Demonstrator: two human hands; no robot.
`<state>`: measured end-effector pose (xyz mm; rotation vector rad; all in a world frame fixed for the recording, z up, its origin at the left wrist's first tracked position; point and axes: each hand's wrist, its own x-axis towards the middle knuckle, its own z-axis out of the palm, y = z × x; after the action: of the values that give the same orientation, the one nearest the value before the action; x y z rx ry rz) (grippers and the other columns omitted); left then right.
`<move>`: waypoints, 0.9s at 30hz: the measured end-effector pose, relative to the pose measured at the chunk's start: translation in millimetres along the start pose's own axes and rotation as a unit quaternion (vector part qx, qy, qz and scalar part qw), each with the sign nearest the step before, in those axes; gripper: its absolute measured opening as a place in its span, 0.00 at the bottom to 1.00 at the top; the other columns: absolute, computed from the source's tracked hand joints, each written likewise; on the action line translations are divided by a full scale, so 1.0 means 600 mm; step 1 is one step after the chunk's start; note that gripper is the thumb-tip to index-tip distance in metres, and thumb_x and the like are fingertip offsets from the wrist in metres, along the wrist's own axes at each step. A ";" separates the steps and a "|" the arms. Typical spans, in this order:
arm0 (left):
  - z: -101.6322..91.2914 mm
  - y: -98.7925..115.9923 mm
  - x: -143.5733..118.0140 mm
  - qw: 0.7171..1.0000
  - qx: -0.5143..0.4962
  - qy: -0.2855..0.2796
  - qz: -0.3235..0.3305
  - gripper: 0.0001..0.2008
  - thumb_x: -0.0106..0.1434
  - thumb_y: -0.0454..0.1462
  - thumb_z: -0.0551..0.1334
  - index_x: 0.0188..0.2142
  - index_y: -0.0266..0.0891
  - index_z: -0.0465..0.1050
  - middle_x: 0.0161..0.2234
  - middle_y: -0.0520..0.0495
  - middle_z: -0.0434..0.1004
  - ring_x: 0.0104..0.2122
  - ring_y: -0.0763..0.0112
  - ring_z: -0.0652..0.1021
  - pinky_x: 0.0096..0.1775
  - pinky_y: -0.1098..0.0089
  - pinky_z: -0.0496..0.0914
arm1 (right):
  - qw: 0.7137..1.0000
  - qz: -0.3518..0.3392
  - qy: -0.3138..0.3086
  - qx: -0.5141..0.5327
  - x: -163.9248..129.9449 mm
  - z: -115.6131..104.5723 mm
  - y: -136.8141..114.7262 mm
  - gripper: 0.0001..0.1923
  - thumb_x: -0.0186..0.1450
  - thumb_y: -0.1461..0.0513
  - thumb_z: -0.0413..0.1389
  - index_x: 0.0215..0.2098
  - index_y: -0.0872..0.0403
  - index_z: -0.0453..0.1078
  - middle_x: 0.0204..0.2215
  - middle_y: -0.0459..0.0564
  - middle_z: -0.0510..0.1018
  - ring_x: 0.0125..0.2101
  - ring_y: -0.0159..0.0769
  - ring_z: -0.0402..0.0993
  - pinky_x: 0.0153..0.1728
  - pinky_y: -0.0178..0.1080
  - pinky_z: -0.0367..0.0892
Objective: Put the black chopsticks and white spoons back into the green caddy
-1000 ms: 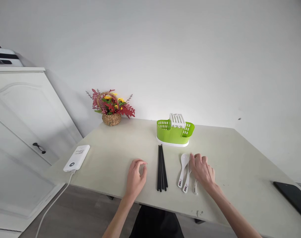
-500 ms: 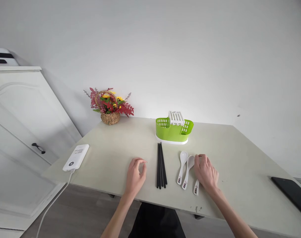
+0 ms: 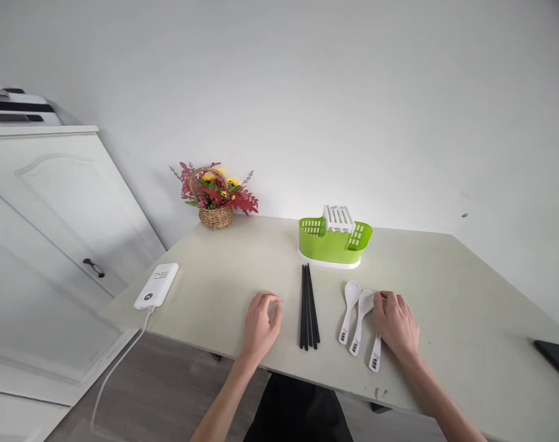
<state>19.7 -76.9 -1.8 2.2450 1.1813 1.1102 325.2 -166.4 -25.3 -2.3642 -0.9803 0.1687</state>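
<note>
R hand (image 3: 396, 325) lies flat & open on a spoon (image 3: 375, 356), pinning it; L hand (image 3: 261, 324) rests loose, holding nothing, left of chopsticks (image 3: 308, 307).

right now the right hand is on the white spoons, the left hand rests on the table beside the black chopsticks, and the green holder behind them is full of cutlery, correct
Not quite. In the head view the green holder shows no cutlery in it. The rest holds: the right hand is on the white spoons, and the left hand rests on the table beside the black chopsticks.
</note>
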 end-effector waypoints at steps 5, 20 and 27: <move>-0.001 -0.001 -0.006 1.000 -0.006 -0.004 0.000 0.07 0.71 0.34 0.55 0.40 0.45 0.72 0.42 0.45 0.77 0.47 0.59 0.78 0.51 0.55 0.74 | 0.999 -0.011 0.031 0.016 -0.002 -0.013 0.005 0.25 0.72 0.48 0.40 0.55 0.52 0.68 0.56 0.62 0.70 0.59 0.56 0.64 0.49 0.50 0.65; -0.005 0.002 -0.009 1.000 -0.020 -0.013 -0.020 0.08 0.72 0.37 0.55 0.41 0.45 0.74 0.42 0.44 0.77 0.46 0.58 0.78 0.49 0.54 0.75 | 0.950 -0.218 -0.221 -0.034 -0.067 -0.025 -0.159 0.11 0.71 0.55 0.47 0.42 0.48 0.68 0.40 0.48 0.80 0.34 0.37 0.77 0.31 0.38 0.62; -0.005 0.001 -0.007 0.999 -0.029 -0.008 -0.022 0.08 0.72 0.36 0.55 0.41 0.45 0.74 0.41 0.45 0.77 0.46 0.59 0.79 0.49 0.55 0.75 | 0.944 -0.198 -0.243 -0.100 -0.078 -0.006 -0.195 0.10 0.71 0.58 0.48 0.47 0.51 0.67 0.41 0.52 0.82 0.39 0.43 0.79 0.32 0.38 0.60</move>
<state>16.2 -80.8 -1.6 2.1708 1.1706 1.0931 220.8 -133.3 37.8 -2.2861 -1.7590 0.5336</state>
